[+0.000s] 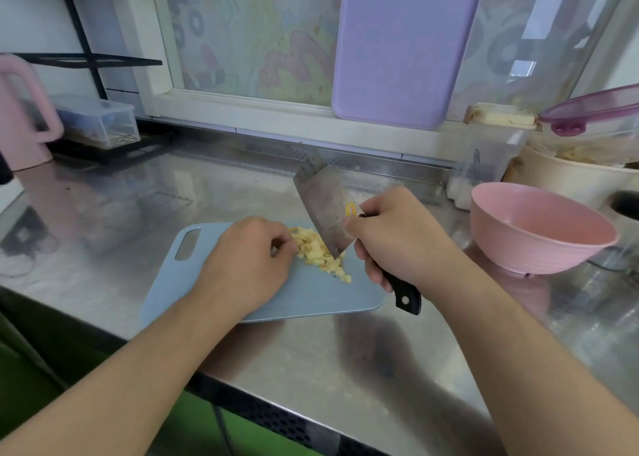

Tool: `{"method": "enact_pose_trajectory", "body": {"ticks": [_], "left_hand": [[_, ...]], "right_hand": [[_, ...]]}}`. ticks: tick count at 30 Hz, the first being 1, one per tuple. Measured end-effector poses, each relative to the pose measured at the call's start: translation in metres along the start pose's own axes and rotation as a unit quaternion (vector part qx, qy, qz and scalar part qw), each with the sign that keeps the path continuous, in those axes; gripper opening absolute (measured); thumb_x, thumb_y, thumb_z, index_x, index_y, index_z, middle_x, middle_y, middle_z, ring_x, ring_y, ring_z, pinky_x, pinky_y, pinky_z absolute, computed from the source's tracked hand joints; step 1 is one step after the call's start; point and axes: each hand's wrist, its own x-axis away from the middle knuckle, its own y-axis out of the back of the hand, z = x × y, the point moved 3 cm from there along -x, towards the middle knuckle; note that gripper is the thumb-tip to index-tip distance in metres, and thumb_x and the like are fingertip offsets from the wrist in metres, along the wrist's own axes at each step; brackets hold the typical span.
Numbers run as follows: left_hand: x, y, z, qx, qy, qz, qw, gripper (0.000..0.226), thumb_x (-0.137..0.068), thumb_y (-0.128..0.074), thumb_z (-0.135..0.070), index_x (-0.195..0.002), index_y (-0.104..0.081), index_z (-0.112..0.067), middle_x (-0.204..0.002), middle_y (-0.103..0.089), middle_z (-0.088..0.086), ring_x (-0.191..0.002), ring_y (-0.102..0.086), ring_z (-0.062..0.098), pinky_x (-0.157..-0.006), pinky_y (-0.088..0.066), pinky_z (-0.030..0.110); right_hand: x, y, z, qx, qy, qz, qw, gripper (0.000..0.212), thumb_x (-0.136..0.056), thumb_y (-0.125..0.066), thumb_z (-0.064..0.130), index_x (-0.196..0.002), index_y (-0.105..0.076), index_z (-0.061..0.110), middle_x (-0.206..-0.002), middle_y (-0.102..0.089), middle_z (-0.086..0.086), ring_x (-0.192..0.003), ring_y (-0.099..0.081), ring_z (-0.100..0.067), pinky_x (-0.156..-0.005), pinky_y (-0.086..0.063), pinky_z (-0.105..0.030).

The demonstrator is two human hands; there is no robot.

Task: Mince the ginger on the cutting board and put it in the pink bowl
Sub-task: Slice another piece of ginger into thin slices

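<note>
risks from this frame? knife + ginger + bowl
1. The left hand has its fingertips curled at the ginger pile, right beside the cleaver blade: a cut seems possible.
2. Some pieces lie loose toward the cutting board edge and may scatter onto the counter.
3. The pink bowl stands off the board, so bits may drop in transfer.

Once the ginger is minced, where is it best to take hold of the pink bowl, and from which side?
Probably by the rim of the pink bowl on its left side, the side toward the blue cutting board. The bowl stands upright and empty to the right of the board. Its wall flares up from a narrow foot to a wide open rim, so the edge gives a hold. The right hand grips the cleaver.
</note>
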Motion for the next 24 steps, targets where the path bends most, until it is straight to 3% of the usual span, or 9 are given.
{"method": "enact_pose_trajectory", "body": {"ticks": [3,8,11,14,17,24], "left_hand": [[0.003,0.012,0.009,0.048,0.023,-0.023,0.998,0.023,-0.103,-0.058,-0.027,-0.092,-0.079,-0.027,-0.097,-0.068,-0.011,-0.092,-0.059,0.010,-0.074,-0.036,0.021],[0.014,0.029,0.027,0.115,0.050,-0.044,0.991,0.019,-0.099,-0.063,-0.017,-0.090,-0.075,-0.028,-0.099,-0.068,-0.015,-0.094,-0.058,-0.008,-0.078,-0.035,0.000],[0.021,0.032,0.033,0.103,0.048,-0.011,0.993,0.011,-0.090,-0.073,-0.022,-0.091,-0.073,-0.033,-0.099,-0.066,-0.018,-0.097,-0.058,-0.007,-0.082,-0.037,0.007],[0.026,0.034,0.035,0.118,0.064,0.013,0.991,0.009,-0.086,-0.076,-0.026,-0.087,-0.074,-0.035,-0.089,-0.067,-0.023,-0.090,-0.060,-0.007,-0.076,-0.042,0.016],[0.027,0.034,0.037,0.131,0.073,0.011,0.989,0.008,-0.087,-0.076,-0.026,-0.086,-0.074,-0.034,-0.089,-0.067,-0.031,-0.089,-0.061,-0.007,-0.075,-0.042,0.017],[0.025,0.033,0.042,0.134,0.102,-0.014,0.986,0.005,-0.090,-0.073,-0.031,-0.089,-0.073,-0.035,-0.093,-0.070,-0.022,-0.090,-0.063,-0.004,-0.075,-0.042,0.017]], "right_hand": [[0.001,-0.004,0.002,-0.003,0.002,0.014,1.000,0.032,-0.090,-0.057,0.022,-0.060,-0.056,0.013,-0.053,-0.062,-0.016,-0.040,-0.055,-0.030,-0.046,-0.044,-0.030],[0.010,-0.015,0.009,-0.008,-0.010,0.078,0.997,0.023,-0.091,-0.054,0.010,-0.069,-0.055,0.003,-0.047,-0.057,-0.022,-0.033,-0.045,-0.025,-0.043,-0.043,-0.033],[0.015,-0.027,0.011,-0.001,-0.021,0.116,0.993,0.026,-0.094,-0.053,0.012,-0.069,-0.057,0.002,-0.044,-0.057,-0.019,-0.030,-0.044,-0.024,-0.043,-0.043,-0.030],[0.017,-0.036,0.011,-0.004,-0.027,0.132,0.991,0.027,-0.096,-0.051,0.012,-0.072,-0.058,0.001,-0.044,-0.057,-0.018,-0.031,-0.045,-0.024,-0.040,-0.041,-0.026],[0.017,-0.042,0.010,-0.008,-0.030,0.138,0.990,0.026,-0.096,-0.051,0.011,-0.073,-0.058,0.001,-0.048,-0.058,-0.020,-0.036,-0.047,-0.028,-0.038,-0.039,-0.025],[0.015,-0.034,0.010,0.031,-0.027,0.087,0.995,0.032,-0.101,-0.047,0.017,-0.073,-0.054,0.003,-0.040,-0.057,-0.016,-0.029,-0.045,-0.023,-0.040,-0.042,-0.026]]}}
